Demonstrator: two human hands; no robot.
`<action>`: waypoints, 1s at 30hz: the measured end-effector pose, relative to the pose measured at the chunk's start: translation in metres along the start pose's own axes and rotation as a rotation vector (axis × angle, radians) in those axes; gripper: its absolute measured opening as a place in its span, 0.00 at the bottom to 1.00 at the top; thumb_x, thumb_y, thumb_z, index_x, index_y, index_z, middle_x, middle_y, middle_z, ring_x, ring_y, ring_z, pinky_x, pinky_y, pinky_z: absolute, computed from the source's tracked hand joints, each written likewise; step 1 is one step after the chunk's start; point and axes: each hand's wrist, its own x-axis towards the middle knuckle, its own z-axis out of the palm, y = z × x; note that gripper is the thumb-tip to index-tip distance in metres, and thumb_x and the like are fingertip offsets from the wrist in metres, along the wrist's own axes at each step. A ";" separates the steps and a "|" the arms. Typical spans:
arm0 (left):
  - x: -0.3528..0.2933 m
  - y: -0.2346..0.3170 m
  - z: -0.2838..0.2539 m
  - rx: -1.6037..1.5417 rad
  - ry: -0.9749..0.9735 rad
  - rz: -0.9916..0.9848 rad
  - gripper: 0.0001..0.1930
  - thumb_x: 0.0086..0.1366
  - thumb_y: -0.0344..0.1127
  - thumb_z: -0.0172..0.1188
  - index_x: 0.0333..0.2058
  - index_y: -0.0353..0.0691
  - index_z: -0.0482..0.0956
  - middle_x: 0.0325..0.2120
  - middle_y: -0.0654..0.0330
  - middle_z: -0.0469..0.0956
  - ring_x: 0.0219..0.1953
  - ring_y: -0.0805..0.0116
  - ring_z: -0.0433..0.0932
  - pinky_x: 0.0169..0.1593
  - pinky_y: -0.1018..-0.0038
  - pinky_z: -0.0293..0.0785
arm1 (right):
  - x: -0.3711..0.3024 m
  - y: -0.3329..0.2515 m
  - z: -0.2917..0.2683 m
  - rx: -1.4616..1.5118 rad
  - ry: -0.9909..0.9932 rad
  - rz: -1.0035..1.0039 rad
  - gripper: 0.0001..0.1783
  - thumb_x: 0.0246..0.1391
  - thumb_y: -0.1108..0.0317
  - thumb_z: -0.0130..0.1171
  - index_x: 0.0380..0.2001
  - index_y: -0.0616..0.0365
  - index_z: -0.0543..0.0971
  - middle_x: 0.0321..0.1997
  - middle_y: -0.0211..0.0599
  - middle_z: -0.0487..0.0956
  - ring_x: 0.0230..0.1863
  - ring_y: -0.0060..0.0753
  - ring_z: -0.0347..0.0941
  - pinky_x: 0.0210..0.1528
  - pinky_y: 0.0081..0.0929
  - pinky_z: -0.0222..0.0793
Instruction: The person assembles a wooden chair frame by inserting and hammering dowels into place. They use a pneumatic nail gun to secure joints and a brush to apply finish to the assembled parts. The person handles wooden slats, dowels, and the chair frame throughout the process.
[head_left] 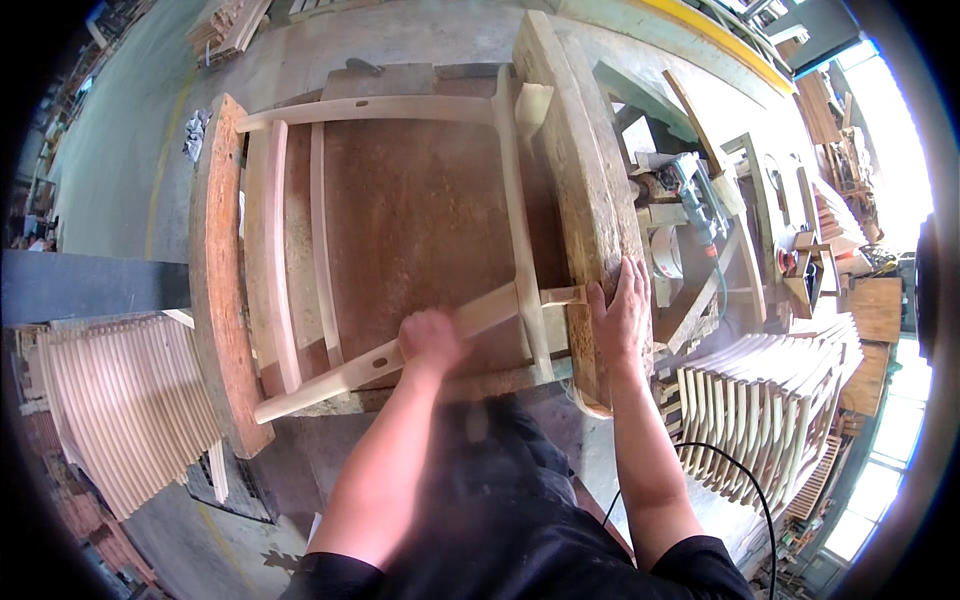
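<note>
A pale wooden frame (510,190) lies on a brown worktop (410,200) between two thick timber beams. Its near rail (335,383), slanting up to the right, has a small oval slot. My left hand (432,342) is closed around this rail near its middle; motion blurs the fingers. Flat on the right-hand beam (588,190) rests my right hand (622,312), fingers stretched out, beside a short wooden piece (562,296) that sits between frame and beam. The frame's far rail (400,110) has a similar slot, and two crosspieces (280,250) stand toward the left beam (217,270).
Slatted stacks of pale wooden parts stand at the left (130,400) and right (765,400). Beyond the right beam are a teal power tool (700,195) and a white bucket (665,252). A black cable (755,490) hangs at the lower right.
</note>
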 end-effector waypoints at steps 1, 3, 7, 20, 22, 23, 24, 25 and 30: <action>-0.004 0.001 0.001 -0.010 0.000 0.008 0.28 0.51 0.59 0.73 0.43 0.46 0.85 0.36 0.54 0.86 0.42 0.53 0.86 0.48 0.58 0.83 | -0.004 0.000 -0.002 -0.003 0.004 -0.002 0.37 0.59 0.62 0.66 0.65 0.71 0.67 0.67 0.64 0.70 0.74 0.63 0.60 0.76 0.50 0.54; -0.002 0.000 0.002 0.016 0.004 0.014 0.28 0.51 0.60 0.73 0.42 0.46 0.85 0.35 0.53 0.86 0.41 0.52 0.86 0.47 0.58 0.83 | -0.004 -0.003 -0.003 0.006 0.010 0.021 0.36 0.59 0.62 0.67 0.64 0.71 0.68 0.67 0.62 0.71 0.73 0.62 0.60 0.76 0.50 0.54; -0.004 0.000 0.008 0.032 0.121 0.052 0.28 0.49 0.61 0.73 0.41 0.46 0.85 0.35 0.53 0.86 0.41 0.53 0.86 0.47 0.59 0.83 | 0.000 -0.006 -0.005 0.010 0.011 0.035 0.35 0.58 0.62 0.67 0.64 0.71 0.69 0.66 0.61 0.72 0.72 0.61 0.62 0.76 0.49 0.55; -0.010 0.000 -0.003 -0.099 0.010 0.076 0.18 0.55 0.49 0.71 0.38 0.43 0.87 0.40 0.50 0.86 0.45 0.51 0.85 0.50 0.56 0.82 | -0.008 0.005 0.001 0.048 0.067 0.033 0.34 0.55 0.67 0.66 0.63 0.70 0.70 0.65 0.59 0.72 0.69 0.61 0.65 0.73 0.49 0.59; -0.005 -0.006 0.015 -0.131 0.026 0.070 0.18 0.54 0.50 0.71 0.37 0.43 0.87 0.39 0.51 0.86 0.44 0.51 0.85 0.49 0.57 0.82 | -0.009 0.010 0.009 0.018 0.071 0.010 0.35 0.53 0.70 0.67 0.63 0.71 0.69 0.64 0.59 0.72 0.69 0.61 0.65 0.73 0.49 0.59; -0.005 -0.006 0.010 -0.141 0.028 0.077 0.18 0.54 0.50 0.71 0.37 0.43 0.87 0.38 0.51 0.86 0.44 0.51 0.85 0.49 0.57 0.82 | -0.009 0.013 0.012 -0.006 0.079 0.000 0.35 0.53 0.70 0.67 0.63 0.71 0.69 0.64 0.59 0.72 0.69 0.61 0.65 0.73 0.49 0.59; -0.005 -0.003 0.006 -0.116 0.004 0.040 0.18 0.52 0.50 0.73 0.36 0.45 0.87 0.37 0.53 0.87 0.42 0.52 0.86 0.48 0.57 0.82 | -0.011 0.015 0.013 0.025 0.075 0.001 0.36 0.53 0.69 0.67 0.63 0.71 0.69 0.64 0.61 0.72 0.69 0.61 0.65 0.73 0.48 0.59; -0.005 -0.005 0.007 -0.130 0.021 0.047 0.18 0.52 0.50 0.73 0.35 0.45 0.87 0.36 0.53 0.87 0.42 0.51 0.86 0.48 0.57 0.83 | -0.010 0.008 0.008 0.027 0.047 0.009 0.35 0.55 0.68 0.67 0.64 0.72 0.69 0.64 0.61 0.72 0.69 0.61 0.64 0.73 0.48 0.58; 0.001 -0.009 0.032 -0.125 0.080 0.099 0.18 0.51 0.50 0.73 0.35 0.44 0.87 0.37 0.51 0.86 0.42 0.51 0.86 0.48 0.56 0.82 | -0.007 0.020 0.015 0.017 0.030 0.004 0.35 0.58 0.65 0.65 0.65 0.72 0.68 0.66 0.61 0.71 0.70 0.61 0.63 0.74 0.49 0.56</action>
